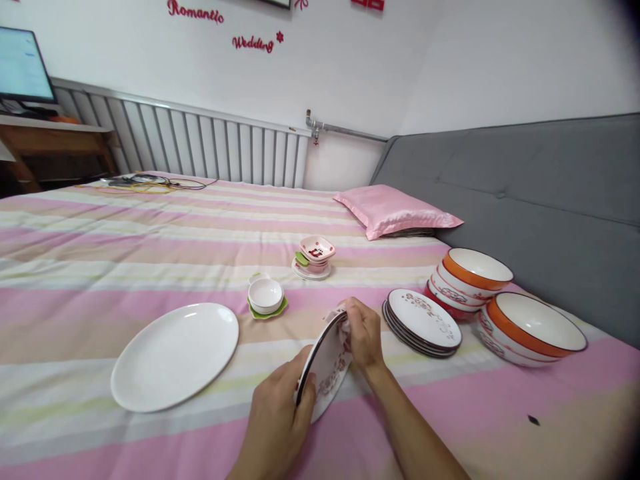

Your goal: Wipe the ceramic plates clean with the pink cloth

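A white plate [327, 380] with a dark rim and a brown floral print is held up on edge, tilted, above the bed. My left hand [283, 410] is closed on its near left side, thumb on the printed face. At the plate's upper edge my right hand [364, 333] is closed, pinching the rim with a pale cloth-like piece [334, 313] at its fingertips; the exact material is unclear. Just right of that hand lies a stack of matching plates [425, 320]. A large white oval plate [175, 357] rests flat to the left.
Orange-rimmed bowls stand at the right, some stacked [463, 280] and one bowl [535, 330] leaning. Beyond my hands sit a small white bowl [266, 295] on a green leaf-shaped dish and a stack of small dishes [315, 257]. A pink pillow [395, 210] and cables [155, 183] lie farther back.
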`<state>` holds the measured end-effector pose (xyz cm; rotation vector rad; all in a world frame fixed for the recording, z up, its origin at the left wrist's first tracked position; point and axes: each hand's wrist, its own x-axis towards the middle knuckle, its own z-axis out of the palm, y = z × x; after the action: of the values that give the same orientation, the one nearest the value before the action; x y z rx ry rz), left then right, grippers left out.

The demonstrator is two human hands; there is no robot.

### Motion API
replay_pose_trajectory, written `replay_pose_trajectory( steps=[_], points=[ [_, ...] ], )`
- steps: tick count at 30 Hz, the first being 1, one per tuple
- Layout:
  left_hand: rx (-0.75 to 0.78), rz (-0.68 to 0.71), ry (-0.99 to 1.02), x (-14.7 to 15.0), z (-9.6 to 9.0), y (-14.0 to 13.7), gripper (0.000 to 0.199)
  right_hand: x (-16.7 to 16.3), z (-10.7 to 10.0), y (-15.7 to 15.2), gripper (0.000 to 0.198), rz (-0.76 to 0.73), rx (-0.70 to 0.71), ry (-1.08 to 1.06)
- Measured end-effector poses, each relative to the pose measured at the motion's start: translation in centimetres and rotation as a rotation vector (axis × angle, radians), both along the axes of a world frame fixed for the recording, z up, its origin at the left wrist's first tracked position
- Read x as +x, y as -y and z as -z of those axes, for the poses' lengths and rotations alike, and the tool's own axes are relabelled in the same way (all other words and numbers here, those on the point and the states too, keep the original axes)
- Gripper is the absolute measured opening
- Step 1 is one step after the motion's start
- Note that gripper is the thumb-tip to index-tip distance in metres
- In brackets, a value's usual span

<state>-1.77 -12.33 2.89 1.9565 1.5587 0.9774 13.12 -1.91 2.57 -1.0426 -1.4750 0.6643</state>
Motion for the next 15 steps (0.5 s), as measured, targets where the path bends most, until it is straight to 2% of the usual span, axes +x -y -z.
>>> replay_pose_trajectory(
  steps=[2, 6, 8, 12, 15],
  points=[
    [-0.054, -0.032, -0.06, 0.2, -0.1, -0.1, 0.037, 0.2, 0.6, -0.7, 0.043, 0.067, -0.039, -0.06],
    [-0.21, -0.141, -0.301, 0.6, 0.1, -0.1, 0.02, 0.8, 1.7, -1.8, 0.047, 0.252, -0.133, -0.127],
    [-0.234, -0.161, -0.373, 0.8, 0.3, -0.1, 0.028, 1.0, 2.0, -2.1, 0.047, 0.315, -0.158, -0.123],
    [-0.183, -0.198, -0.408, 1.0, 0.7, -0.1, 0.037, 0.8, 2.0, -2.0, 0.047, 0.379, -0.149, -0.105],
    [-0.018, -0.269, -0.409, 0.8, 0.9, -0.2, 0.035, 0.6, 1.9, -1.8, 0.047, 0.389, -0.166, -0.156]
  ],
)
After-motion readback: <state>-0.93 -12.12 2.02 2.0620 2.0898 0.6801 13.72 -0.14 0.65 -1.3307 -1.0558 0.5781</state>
